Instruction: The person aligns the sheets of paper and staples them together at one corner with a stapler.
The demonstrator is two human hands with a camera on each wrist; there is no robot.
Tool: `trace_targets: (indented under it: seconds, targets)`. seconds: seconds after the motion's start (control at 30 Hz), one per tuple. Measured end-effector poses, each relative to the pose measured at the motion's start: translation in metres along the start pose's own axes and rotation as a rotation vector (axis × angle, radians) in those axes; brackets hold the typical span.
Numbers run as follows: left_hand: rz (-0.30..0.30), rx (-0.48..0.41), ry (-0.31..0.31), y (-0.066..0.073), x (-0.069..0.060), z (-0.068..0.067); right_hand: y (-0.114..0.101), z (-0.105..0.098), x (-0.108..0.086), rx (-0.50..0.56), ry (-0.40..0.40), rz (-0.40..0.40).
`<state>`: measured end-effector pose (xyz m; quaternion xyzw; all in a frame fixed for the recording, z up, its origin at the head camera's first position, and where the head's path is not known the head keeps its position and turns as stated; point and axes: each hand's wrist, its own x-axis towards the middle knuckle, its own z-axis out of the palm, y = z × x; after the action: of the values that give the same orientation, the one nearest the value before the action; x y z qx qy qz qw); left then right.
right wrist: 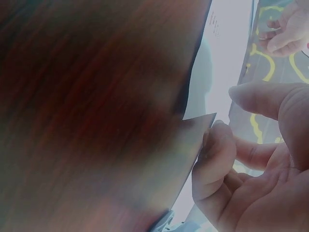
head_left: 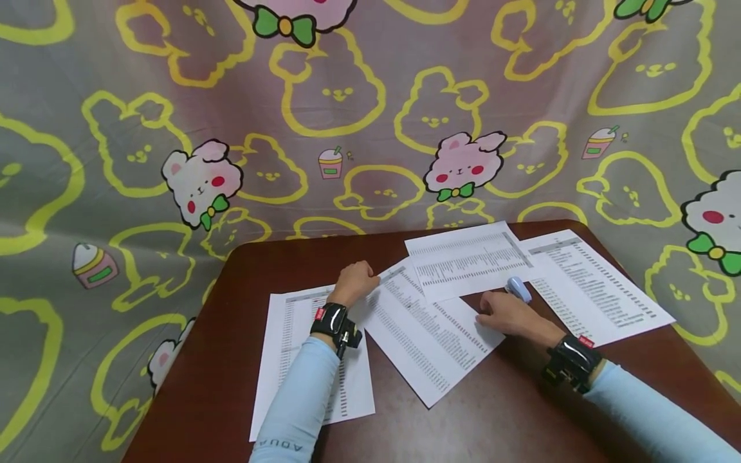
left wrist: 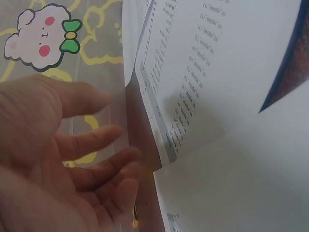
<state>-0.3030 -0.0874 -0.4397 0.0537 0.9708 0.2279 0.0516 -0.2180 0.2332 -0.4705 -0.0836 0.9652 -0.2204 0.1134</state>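
Note:
My left hand (head_left: pixel 354 283) is over the upper left corner of the middle printed sheet (head_left: pixel 422 347). In the left wrist view its fingers (left wrist: pixel 94 145) are loosely bent with nothing between them, and the thumb stands apart. At the right edge of that same sheet is my right hand (head_left: pixel 506 313). The right wrist view shows its fingers (right wrist: pixel 215 166) bent beside a sheet's corner, thumb apart, nothing pinched; whether they touch the paper I cannot tell. Just behind the right hand sits a small light-blue rounded object (head_left: pixel 518 289), its kind unclear.
Another printed sheet (head_left: pixel 269 360) lies under the left forearm. An upper sheet (head_left: pixel 469 257) overlaps the middle one, and a further sheet (head_left: pixel 602 289) lies at the right. All rest on a dark brown table (head_left: pixel 399 431). A patterned curtain (head_left: pixel 370 148) hangs behind it.

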Motion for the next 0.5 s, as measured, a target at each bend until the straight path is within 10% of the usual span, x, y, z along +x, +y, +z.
trace_targets:
  seconds: [0.5]
  targets:
    - [-0.004,0.054,-0.017,0.008,0.007,0.013,0.004,0.003,0.003,-0.044,0.046,-0.007]
